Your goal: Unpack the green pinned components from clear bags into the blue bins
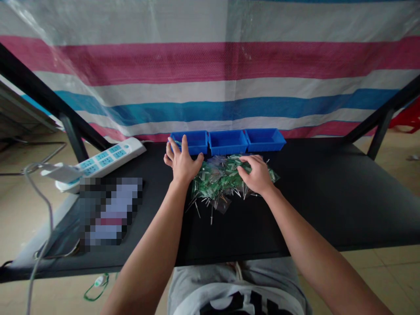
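A heap of small green parts in clear bags (223, 181) lies on the black table (328, 201), with thin metal pins scattered at its near edge. My right hand (257, 175) rests on the heap's right side, fingers curled into the parts. My left hand (180, 162) reaches past the heap's left edge with fingers spread; a small green piece shows at its fingertips by the leftmost of three blue trays (193, 142). Whether the fingers pinch that piece is unclear.
Three blue trays stand side by side at the table's back edge: left, middle (228, 142), right (265, 139). A white power strip (105, 159) lies at the left, its cable (39, 227) hanging off the table. A striped tarp (210, 65) hangs behind.
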The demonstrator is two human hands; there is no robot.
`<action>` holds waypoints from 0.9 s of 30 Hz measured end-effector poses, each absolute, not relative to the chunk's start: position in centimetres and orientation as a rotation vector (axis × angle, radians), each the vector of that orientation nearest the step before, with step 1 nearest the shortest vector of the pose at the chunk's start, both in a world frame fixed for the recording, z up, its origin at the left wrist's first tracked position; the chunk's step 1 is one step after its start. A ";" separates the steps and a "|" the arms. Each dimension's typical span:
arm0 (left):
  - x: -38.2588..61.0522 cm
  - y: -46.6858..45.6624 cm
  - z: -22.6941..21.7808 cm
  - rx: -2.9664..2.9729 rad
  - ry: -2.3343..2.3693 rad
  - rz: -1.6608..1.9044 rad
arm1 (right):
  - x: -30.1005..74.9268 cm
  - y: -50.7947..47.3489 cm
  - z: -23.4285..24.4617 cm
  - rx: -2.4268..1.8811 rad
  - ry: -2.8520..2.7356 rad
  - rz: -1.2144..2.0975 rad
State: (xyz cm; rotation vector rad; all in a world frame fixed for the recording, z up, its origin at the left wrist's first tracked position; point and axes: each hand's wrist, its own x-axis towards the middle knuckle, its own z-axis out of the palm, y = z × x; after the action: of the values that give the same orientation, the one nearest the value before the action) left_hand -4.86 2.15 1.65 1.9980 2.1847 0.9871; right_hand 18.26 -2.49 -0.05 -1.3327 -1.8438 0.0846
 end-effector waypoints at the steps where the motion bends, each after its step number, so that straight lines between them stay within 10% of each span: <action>1: -4.7 2.0 1.7 2.008 2.174 1.014 | 18.4 -2.4 -0.1 -1.331 -1.865 0.075; 27: -2.5 0.6 0.3 2.477 1.539 0.931 | 18.0 -2.7 -0.6 -1.541 -2.059 0.190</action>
State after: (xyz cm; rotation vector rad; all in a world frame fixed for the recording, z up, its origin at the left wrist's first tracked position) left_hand -2.49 0.64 0.34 2.4770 1.5392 0.9308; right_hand 17.97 -2.66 -0.65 -1.5407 -2.0592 0.1905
